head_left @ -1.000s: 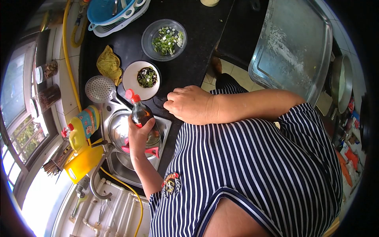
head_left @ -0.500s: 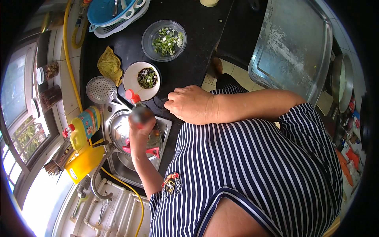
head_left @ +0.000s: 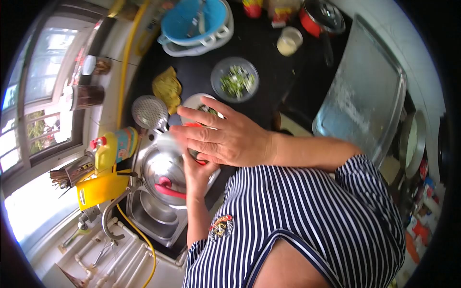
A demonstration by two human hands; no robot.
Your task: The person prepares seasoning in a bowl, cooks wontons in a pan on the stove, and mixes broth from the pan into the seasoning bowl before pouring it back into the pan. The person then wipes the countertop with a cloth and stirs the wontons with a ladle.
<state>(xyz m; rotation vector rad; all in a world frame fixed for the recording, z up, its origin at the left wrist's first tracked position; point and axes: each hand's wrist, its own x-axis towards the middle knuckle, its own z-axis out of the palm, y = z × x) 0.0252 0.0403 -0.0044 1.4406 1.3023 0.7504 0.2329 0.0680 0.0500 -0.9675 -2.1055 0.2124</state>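
My left hand (head_left: 196, 174) is wrapped around the dark sauce bottle, which is mostly hidden behind my right hand; bits of its red cap (head_left: 193, 125) show between the fingers. Over the bottle's top, my right hand (head_left: 225, 139) has its fingers spread. Partly covered by those fingers is the white bowl (head_left: 193, 101) with chopped greens in dark liquid. Behind it stands a clear bowl (head_left: 252, 72) of chopped greens. A slotted ladle (head_left: 150, 112) lies left of the white bowl.
Below my left hand is the steel sink (head_left: 168, 234) with a pink-red handled item (head_left: 170, 191). A yellow cloth (head_left: 166, 89), blue basket (head_left: 178, 24), jar (head_left: 289, 42), red pot (head_left: 314, 21), large metal tray (head_left: 365, 72) and yellow detergent bottle (head_left: 106, 156) are around.
My right hand has moved left from the counter's edge and spread its fingers over the bottle. The view has shifted, bringing the red pot and jar into sight.
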